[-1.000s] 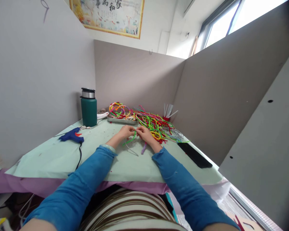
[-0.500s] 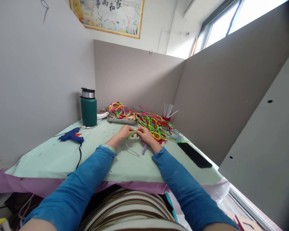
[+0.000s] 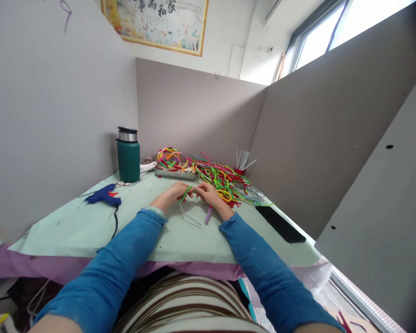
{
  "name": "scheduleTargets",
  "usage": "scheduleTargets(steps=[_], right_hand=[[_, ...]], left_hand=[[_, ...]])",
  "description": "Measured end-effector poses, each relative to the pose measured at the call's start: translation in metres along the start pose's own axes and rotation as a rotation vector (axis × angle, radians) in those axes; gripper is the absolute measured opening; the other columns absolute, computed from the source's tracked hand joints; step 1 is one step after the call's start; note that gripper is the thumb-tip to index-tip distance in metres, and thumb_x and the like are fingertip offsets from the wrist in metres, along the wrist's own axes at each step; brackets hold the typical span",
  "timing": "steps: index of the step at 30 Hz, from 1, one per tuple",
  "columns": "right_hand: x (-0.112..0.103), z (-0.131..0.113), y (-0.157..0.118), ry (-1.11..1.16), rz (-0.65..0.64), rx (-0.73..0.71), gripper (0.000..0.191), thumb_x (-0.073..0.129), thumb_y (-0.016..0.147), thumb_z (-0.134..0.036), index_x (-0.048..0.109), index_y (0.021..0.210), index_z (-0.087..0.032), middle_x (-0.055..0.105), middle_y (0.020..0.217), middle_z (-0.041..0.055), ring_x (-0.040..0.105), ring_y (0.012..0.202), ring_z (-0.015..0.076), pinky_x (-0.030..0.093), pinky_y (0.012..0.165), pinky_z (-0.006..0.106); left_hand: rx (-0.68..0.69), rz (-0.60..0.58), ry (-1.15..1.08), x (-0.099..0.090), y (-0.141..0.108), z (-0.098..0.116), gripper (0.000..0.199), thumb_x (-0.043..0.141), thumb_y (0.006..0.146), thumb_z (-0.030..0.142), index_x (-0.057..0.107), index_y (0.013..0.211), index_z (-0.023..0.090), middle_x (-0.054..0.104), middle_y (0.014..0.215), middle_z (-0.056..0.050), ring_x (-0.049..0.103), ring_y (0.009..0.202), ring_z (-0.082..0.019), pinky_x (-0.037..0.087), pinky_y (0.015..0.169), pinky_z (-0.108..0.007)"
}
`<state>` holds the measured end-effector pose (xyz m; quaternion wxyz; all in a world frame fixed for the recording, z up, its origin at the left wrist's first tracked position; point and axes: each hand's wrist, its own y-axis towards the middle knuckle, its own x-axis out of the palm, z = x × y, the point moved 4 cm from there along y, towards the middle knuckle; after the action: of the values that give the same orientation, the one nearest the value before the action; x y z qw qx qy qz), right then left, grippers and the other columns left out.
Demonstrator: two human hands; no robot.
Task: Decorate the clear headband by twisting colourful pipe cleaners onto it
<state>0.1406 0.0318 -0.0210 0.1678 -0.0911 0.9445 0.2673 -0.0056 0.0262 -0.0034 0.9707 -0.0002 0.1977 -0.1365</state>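
Observation:
Fingertip to fingertip, my left hand (image 3: 178, 190) and my right hand (image 3: 208, 192) meet over the middle of the table. Both are closed on a green pipe cleaner (image 3: 185, 194), which bends at the left fingers. A thin grey wire (image 3: 189, 216) hangs below my left hand and curves toward the tabletop. Under my right wrist a purple fuzzy piece (image 3: 208, 215) sticks out; whether it joins the held piece I cannot tell. Just beyond my right hand lies a heap of coloured pipe cleaners (image 3: 222, 178).
At the left are a blue glue gun (image 3: 104, 196) and a green bottle (image 3: 128, 161). A metal tray (image 3: 176, 175) of colourful pieces stands at the back, white sticks (image 3: 241, 160) in a red holder to its right. A black phone-like slab (image 3: 280, 224) lies at the right edge. Partitions (image 3: 201, 106) enclose the table.
The green pipe cleaner, straighter and slanted before, now curves around near my left fingers. My left hand has turned slightly; my right hand has hardly moved.

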Motion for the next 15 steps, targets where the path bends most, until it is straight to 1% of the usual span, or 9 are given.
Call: scheduleTargets(steps=[4, 8, 11, 15], right_hand=[[-0.0005, 0.0010, 0.0008, -0.010, 0.002, 0.004, 0.024, 0.058, 0.077, -0.041, 0.054, 0.074, -0.018, 0.058, 0.060, -0.0018, 0.044, 0.045, 0.0084, 0.033, 0.044, 0.021], [-0.0007, -0.0005, 0.0016, -0.021, 0.015, 0.013, 0.023, 0.057, 0.077, -0.040, 0.054, 0.073, -0.018, 0.057, 0.060, -0.0019, 0.044, 0.046, 0.0087, 0.034, 0.045, 0.022], [-0.0020, -0.0019, 0.0025, -0.057, 0.035, -0.008, 0.019, 0.056, 0.077, -0.036, 0.055, 0.071, -0.017, 0.057, 0.059, -0.0019, 0.046, 0.050, 0.0092, 0.036, 0.049, 0.022], [-0.0036, -0.0005, 0.0034, -0.101, 0.024, -0.052, 0.018, 0.056, 0.076, -0.034, 0.056, 0.070, -0.017, 0.058, 0.061, -0.0013, 0.050, 0.055, 0.0105, 0.038, 0.054, 0.023]], left_hand=[[-0.009, -0.039, -0.036, 0.0004, 0.0018, -0.0031, 0.034, 0.068, 0.070, 0.048, 0.062, 0.068, 0.014, 0.059, 0.062, -0.001, 0.038, 0.043, -0.006, 0.038, 0.042, -0.021], [0.023, -0.080, -0.062, 0.0000, 0.0045, -0.0054, 0.040, 0.068, 0.068, 0.053, 0.065, 0.073, 0.013, 0.062, 0.070, -0.003, 0.037, 0.044, -0.006, 0.038, 0.042, -0.022], [0.027, -0.121, -0.042, -0.0003, 0.0046, -0.0050, 0.045, 0.068, 0.067, 0.055, 0.067, 0.077, 0.012, 0.063, 0.075, -0.006, 0.038, 0.046, -0.006, 0.037, 0.044, -0.023], [-0.004, -0.125, -0.016, -0.0017, 0.0040, -0.0060, 0.048, 0.064, 0.069, 0.060, 0.067, 0.078, 0.013, 0.061, 0.072, -0.006, 0.040, 0.047, -0.007, 0.035, 0.044, -0.024]])
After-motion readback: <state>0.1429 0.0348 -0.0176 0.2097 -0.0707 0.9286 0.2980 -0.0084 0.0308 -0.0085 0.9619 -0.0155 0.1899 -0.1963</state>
